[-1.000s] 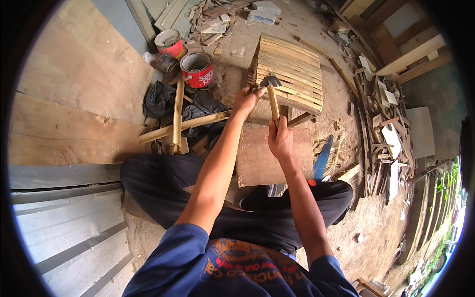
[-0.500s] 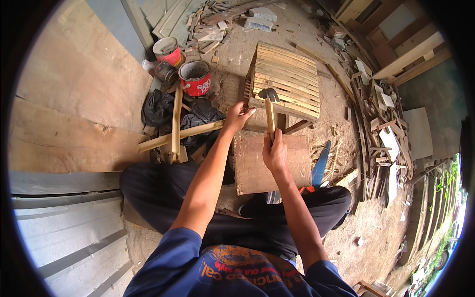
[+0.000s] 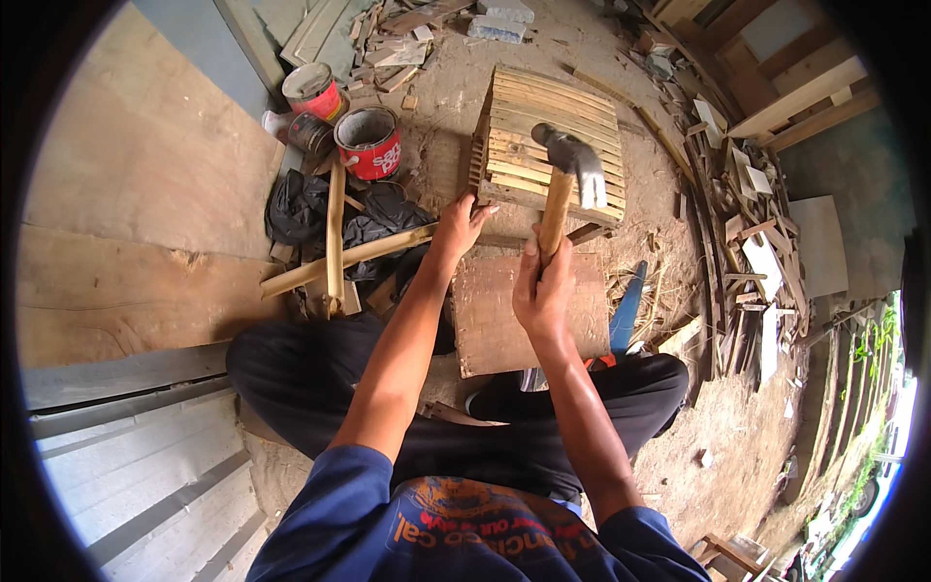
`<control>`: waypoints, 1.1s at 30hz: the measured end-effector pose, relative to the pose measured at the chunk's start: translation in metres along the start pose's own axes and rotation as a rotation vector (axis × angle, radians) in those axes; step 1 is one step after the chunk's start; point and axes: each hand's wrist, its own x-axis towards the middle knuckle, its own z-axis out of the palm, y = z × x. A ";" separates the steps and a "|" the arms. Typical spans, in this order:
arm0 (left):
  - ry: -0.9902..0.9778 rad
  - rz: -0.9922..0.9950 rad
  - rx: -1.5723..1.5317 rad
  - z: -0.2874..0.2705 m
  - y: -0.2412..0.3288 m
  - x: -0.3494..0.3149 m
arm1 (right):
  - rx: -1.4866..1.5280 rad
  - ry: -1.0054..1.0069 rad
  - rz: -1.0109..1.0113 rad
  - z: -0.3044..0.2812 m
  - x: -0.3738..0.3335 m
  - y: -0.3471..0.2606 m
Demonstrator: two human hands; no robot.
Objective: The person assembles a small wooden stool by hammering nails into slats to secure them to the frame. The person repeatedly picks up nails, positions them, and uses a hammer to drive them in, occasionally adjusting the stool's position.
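Note:
A claw hammer with a wooden handle is gripped in my right hand. Its metal head is raised and overlaps the slatted top in this view. The slatted wooden piece, a small stool or table of pale narrow strips, stands in front of me. My left hand is closed at its near left corner, thumb along the edge; part of its fingers is hidden behind the wood. Below my right hand lies a square plywood board, between my crossed legs and the slatted piece.
A handsaw with a blue blade lies right of the board. Red paint cans and black plastic are at the left, with crossed wooden strips in front. Scrap wood is piled along the right. Concrete blocks lie at the back.
My right hand has lifted the hammer, and its head now appears larger and further right. My left hand stays at the corner of the slatted piece. The view has shifted slightly.

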 end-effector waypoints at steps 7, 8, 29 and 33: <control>-0.066 -0.117 -0.199 0.004 0.003 0.005 | -0.219 -0.087 0.112 0.018 -0.017 0.069; -0.070 -0.159 -0.106 0.003 -0.011 0.002 | -0.182 -0.105 0.173 0.017 -0.013 0.050; -0.086 -0.186 -0.071 0.003 0.004 0.004 | 0.089 0.007 0.166 -0.010 0.001 -0.028; -0.097 -0.184 -0.038 0.002 0.000 0.004 | 0.185 0.127 -0.094 -0.007 0.007 -0.020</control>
